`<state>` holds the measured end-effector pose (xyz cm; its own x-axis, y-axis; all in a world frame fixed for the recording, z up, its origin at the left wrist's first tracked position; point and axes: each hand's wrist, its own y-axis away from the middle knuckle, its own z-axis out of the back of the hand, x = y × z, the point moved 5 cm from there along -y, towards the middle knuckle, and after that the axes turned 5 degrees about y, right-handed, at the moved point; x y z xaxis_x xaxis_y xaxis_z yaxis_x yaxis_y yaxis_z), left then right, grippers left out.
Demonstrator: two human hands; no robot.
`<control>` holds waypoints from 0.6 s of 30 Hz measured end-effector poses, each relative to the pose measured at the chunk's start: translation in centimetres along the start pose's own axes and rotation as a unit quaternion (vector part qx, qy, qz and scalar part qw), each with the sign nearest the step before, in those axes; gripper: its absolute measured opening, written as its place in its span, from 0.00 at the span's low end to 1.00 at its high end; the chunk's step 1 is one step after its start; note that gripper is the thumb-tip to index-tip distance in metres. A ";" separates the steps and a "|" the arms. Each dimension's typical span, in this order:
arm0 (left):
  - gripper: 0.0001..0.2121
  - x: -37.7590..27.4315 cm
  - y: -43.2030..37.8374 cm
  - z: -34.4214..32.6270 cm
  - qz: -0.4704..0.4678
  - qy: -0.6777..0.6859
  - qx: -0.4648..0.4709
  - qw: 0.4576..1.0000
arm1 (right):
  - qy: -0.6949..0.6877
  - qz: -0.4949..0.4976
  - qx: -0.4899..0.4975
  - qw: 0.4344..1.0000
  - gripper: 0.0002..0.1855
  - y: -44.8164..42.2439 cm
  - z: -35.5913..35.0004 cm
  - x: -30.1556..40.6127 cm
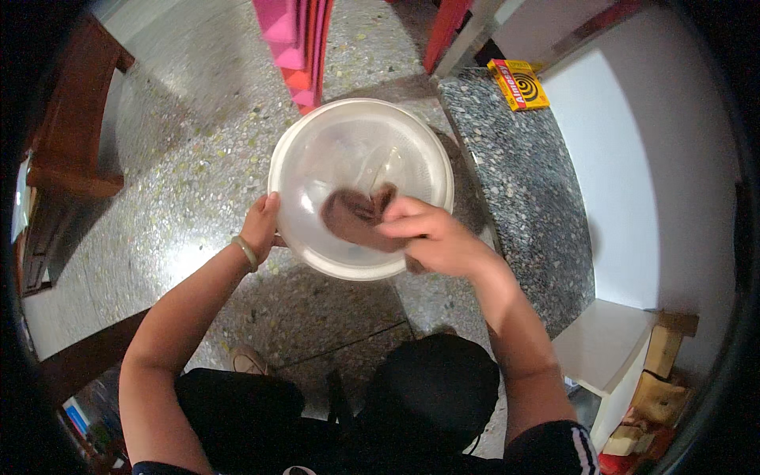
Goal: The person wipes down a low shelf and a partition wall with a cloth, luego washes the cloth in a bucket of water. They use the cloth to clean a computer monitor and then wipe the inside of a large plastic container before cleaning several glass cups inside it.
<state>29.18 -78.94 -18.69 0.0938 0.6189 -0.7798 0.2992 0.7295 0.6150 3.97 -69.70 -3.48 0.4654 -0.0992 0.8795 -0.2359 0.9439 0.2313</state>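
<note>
A round, translucent white plastic basin or cover (314, 148) is held above the floor in front of me. I cannot tell whether its inner or outer face is turned up. At its left edge, my left hand (259, 224) grips the rim, thumb on top. My right hand (436, 234) holds a bunched brown cloth (353, 222) against the lower right of the plastic surface. Motion blurs the cloth and the fingers around it. Part of the cloth hangs past the rim below my right hand.
Pink and red folded panels (297, 47) stand beyond the plastic. On the right, a speckled stone ledge (510, 178) carries a yellow mosquito-coil box (519, 85). Brown wooden furniture (71, 107) is at left. A white shelf unit (605, 344) stands at lower right.
</note>
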 end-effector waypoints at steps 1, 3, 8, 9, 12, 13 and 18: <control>0.23 0.3 -0.3 0.1 0.003 0.001 -0.002 1.000 | -0.169 -0.062 0.010 0.984 0.12 1.5 0.1 -0.8; 0.24 0.1 -0.4 -0.6 -0.003 0.001 0.004 1.000 | -0.438 -0.105 -0.175 0.875 0.15 5.7 1.9 -5.0; 0.23 0.4 -0.4 0.1 -0.002 0.007 -0.003 1.000 | -0.387 0.004 -0.401 0.830 0.21 8.0 5.7 -0.9; 0.23 0.5 -0.2 0.4 -0.001 0.005 -0.005 1.000 | -0.365 -0.041 -0.379 0.849 0.16 7.2 5.1 0.6; 0.23 -0.1 0.0 -0.4 -0.006 -0.006 0.008 1.000 | 0.174 0.073 -0.307 0.933 0.19 3.0 5.3 0.7; 0.23 -0.3 0.3 -0.2 -0.006 -0.018 0.002 1.000 | 0.291 0.071 -0.272 0.915 0.19 0.3 3.5 0.7; 0.23 -0.4 -0.2 -0.6 -0.004 -0.002 0.006 1.000 | 0.511 0.057 -0.159 0.843 0.13 -4.4 -1.4 0.9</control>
<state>28.53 -79.10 -18.43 0.0957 0.6113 -0.7856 0.3112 0.7313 0.6070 6.59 -73.50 -4.25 0.9854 0.1668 0.0332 -0.1629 0.9819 -0.0966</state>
